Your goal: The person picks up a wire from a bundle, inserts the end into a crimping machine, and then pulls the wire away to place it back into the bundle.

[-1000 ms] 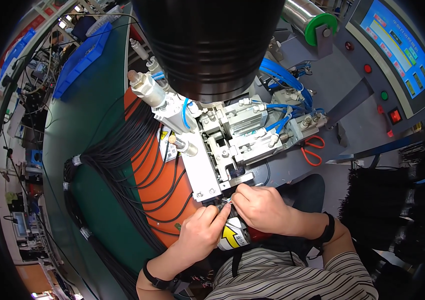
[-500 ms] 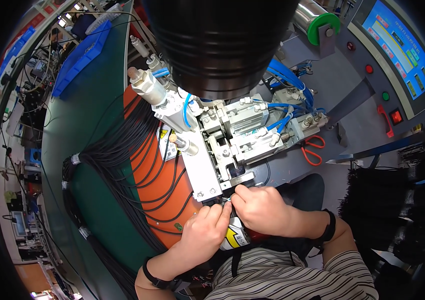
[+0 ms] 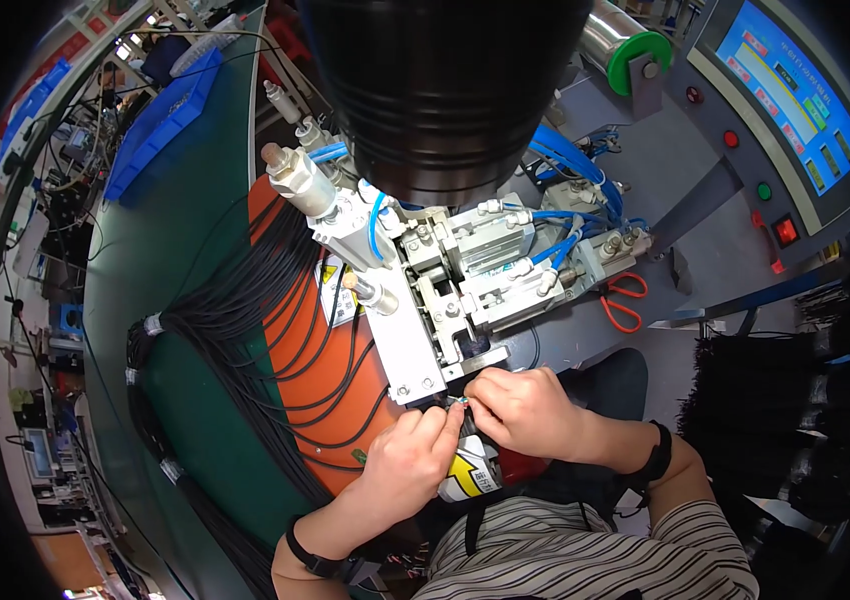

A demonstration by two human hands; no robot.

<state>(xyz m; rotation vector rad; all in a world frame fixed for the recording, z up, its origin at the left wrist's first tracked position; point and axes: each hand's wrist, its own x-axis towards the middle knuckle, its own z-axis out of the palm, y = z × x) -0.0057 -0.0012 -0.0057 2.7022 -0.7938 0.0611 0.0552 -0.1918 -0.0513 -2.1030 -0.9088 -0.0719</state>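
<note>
My left hand and my right hand meet at the near edge of a metal pneumatic fixture. Both are closed in a pinch, fingertips almost touching. Between them show the tiny coloured wires of a cable end; most of it is hidden by the fingers. Many thin black cables fan over an orange mat, some running toward my left hand. Under my hands sits a white part with a yellow arrow label.
A large black cylinder hangs over the fixture. Red-handled scissors lie to its right. A control panel with a screen stands far right, near a green-flanged spool. A blue tray rests on the green table. Black cable bundles hang at right.
My right fingertips have shifted slightly and their grip has changed, so the coloured wires between the hands now show more. My left hand stays almost in place.
</note>
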